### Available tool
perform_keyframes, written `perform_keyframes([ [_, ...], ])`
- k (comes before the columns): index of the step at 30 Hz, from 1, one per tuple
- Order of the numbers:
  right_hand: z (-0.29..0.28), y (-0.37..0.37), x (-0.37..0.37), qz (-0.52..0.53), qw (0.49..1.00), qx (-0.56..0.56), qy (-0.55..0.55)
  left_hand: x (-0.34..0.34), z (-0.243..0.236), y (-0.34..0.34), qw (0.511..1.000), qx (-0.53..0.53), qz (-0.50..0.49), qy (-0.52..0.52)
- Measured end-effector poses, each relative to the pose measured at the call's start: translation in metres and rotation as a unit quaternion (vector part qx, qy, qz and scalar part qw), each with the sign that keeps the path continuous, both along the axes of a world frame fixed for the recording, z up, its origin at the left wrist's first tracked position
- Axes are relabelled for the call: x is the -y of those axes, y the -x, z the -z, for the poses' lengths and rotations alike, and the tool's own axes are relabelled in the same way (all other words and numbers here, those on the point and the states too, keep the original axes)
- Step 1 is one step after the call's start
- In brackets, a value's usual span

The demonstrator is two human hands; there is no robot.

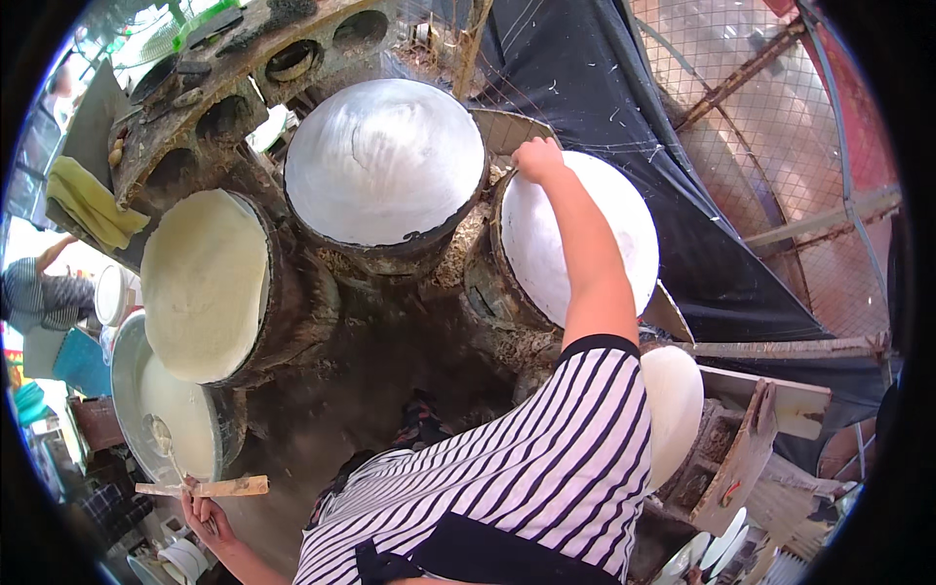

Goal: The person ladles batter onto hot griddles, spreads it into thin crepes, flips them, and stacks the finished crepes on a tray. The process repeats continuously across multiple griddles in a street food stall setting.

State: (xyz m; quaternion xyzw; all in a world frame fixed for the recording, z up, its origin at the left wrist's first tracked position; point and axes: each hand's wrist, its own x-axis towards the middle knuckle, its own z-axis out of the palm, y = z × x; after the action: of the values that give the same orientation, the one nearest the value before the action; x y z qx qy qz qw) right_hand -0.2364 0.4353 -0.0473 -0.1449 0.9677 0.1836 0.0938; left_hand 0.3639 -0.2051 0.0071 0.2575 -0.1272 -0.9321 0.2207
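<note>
My left hand is closed around a flat wooden strip, low at the left, beside a metal basin of pale batter with what looks like a ladle in it. My right arm stretches forward across a white-topped round griddle on the right. At its far rim, my right hand has curled fingers; whatever they pinch is hidden. In the centre stands a larger griddle with a shiny, whitish surface. A pale yellowish layer covers the left griddle.
Concrete blocks with holes line the far left, near a green-yellow cloth. Black sheeting and wire mesh border the right. Another pale round surface lies beside my right sleeve. A person is at the far left.
</note>
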Motion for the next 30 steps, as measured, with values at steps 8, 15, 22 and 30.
perform_keyframes([
  [8, -0.022, 0.044, 0.019, 0.169, 0.959, -0.104, 0.202, -0.05, -0.018, 0.027, 0.981, 0.127, -0.143, -0.027],
  [15, -0.062, -0.106, 0.089, 0.033, 0.865, 0.299, 0.402, -0.028, 0.009, -0.002, 0.99, 0.051, -0.128, -0.011],
  [22, -0.018, -0.271, 0.278, -0.134, 0.773, 0.471, 0.402, -0.033, 0.009, -0.007, 0.981, 0.159, -0.107, 0.023],
  [30, -0.008, -0.467, 0.511, 0.091, 0.403, 0.835, 0.364, 0.011, 0.03, -0.026, 0.961, 0.268, 0.007, 0.071],
])
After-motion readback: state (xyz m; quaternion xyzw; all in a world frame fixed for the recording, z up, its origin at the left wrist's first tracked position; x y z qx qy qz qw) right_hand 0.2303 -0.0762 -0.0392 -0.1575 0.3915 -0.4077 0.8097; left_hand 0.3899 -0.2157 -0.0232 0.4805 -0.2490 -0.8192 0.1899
